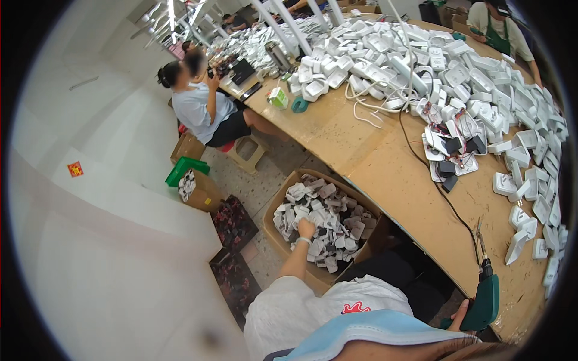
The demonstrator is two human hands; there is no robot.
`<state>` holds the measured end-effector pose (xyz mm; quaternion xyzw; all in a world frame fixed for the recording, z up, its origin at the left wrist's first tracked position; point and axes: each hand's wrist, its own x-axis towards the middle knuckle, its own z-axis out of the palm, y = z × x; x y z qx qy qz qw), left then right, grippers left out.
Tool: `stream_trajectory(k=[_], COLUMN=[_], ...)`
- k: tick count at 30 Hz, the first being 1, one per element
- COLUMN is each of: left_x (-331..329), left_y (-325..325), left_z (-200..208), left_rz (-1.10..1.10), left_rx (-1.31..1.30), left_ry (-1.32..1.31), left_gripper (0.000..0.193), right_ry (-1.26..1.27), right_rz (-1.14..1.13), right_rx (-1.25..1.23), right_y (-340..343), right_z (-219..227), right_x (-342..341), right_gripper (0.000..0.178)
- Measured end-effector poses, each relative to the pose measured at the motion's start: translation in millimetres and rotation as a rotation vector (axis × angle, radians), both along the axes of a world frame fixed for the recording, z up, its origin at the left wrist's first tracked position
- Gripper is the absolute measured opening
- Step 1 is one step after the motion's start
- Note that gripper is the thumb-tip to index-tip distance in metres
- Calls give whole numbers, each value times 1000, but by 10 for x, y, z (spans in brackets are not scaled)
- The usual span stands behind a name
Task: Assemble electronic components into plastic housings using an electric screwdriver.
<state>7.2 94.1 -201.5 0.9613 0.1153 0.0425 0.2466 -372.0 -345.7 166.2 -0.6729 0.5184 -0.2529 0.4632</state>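
My left hand (pixel 306 228) reaches down into a cardboard box (pixel 276 237) on the floor, filled with white plastic casings (pixel 328 225). Its fingers look curled among the casings, and what they hold, if anything, is hidden. At the lower right, my right hand (pixel 460 316) grips a green pistol-shaped soldering gun (pixel 484 304) by its handle. The gun's thin metal tip points away from me over the table. Only part of that hand shows beside the handle.
A large heap of white casings (pixel 385 51) covers the far and right side of the wooden table (pixel 361 141). Opened casings with wires (pixel 451 144) lie nearer. A black cable (pixel 415 147) crosses the tabletop. A co-worker (pixel 201 105) sits at left; another person (pixel 500 30) is far right.
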Motion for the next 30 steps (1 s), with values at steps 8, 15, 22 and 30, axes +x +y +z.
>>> stream_trajectory(k=[8,15,22,30], left_x=[-173,-1099,-1786,-1514], left_y=[-1768,-3712,-5860,-4409], left_z=[1570,3626,3307,3148], left_rz=[-206,-1362,-1773,-1506], left_rx=[-249,-690,-233,-613], left_ry=[-480,-282,-117,-246], left_gripper=[53,59,30,42], right_ry=[-111,-384,-507,-495], right_rz=[-491,-701,-843,-784], right_rx=[-191,-362,-338,-268], right_y=[69,-211,-48,-110], right_z=[-267,-5,-28,-136], right_x=[-397,-330,-516,-664], right_gripper=[31,22,26,24])
